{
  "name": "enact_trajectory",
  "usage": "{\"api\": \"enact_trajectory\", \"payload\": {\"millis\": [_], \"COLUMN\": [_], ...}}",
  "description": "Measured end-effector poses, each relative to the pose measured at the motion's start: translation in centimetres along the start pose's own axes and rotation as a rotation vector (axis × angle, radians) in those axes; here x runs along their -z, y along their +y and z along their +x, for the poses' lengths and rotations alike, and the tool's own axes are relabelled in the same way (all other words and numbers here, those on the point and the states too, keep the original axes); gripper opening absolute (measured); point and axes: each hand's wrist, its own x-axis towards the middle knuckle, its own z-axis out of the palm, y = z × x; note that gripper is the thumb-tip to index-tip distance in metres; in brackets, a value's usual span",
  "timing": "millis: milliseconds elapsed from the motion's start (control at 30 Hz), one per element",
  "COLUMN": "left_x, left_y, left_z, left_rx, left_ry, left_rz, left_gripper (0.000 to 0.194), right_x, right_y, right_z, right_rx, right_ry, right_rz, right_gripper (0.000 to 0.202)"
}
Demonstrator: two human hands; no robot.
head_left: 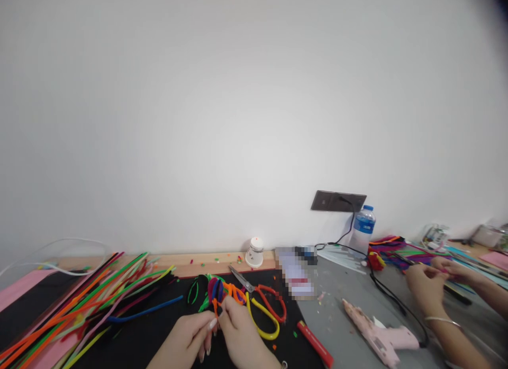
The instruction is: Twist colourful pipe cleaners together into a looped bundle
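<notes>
My left hand [191, 334] and my right hand [243, 332] meet low in the middle, over a black mat [154, 337]. Both have their fingers pinched on an orange pipe cleaner [215, 307], whose lower part is hidden by the fingers. Just beyond them lie pipe-cleaner loops [217, 289] in purple, blue and orange, with black-and-green loops [193, 291] to their left. Scissors [249, 287] with one red and one yellow handle rest right beside my right hand, blades pointing away.
Loose pipe cleaners [95, 295] spread across the left. A white cup [254, 252] stands upside down by the wall. Rightward are a red cutter-like tool [315, 343], a pink glue gun [381, 334] with a black cord, and a water bottle [363, 230]. Another person's hands [426, 287] work at far right.
</notes>
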Motion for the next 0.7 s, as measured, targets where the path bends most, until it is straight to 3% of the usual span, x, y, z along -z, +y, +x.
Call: {"api": "enact_trajectory", "payload": {"millis": [367,567,700], "left_x": [0.50,0.61,0.66], "left_y": [0.16,0.19,0.56], "left_z": [-0.23,-0.60,-0.42], "left_rx": [-0.061,-0.107,-0.087], "left_ry": [0.013,0.042,0.022], "left_rz": [0.131,0.265,0.159], "left_gripper": [0.036,0.032,0.033], "right_x": [-0.30,-0.40,-0.09], "right_y": [0.75,0.99,0.52], "right_z": [0.12,0.13,0.02], "right_rx": [-0.072,-0.074,-0.033], "right_ry": [-0.084,-0.052,-0.072], "right_rz": [0.304,0.281,0.267], "right_gripper": [0.013,0.016,0.015]}}
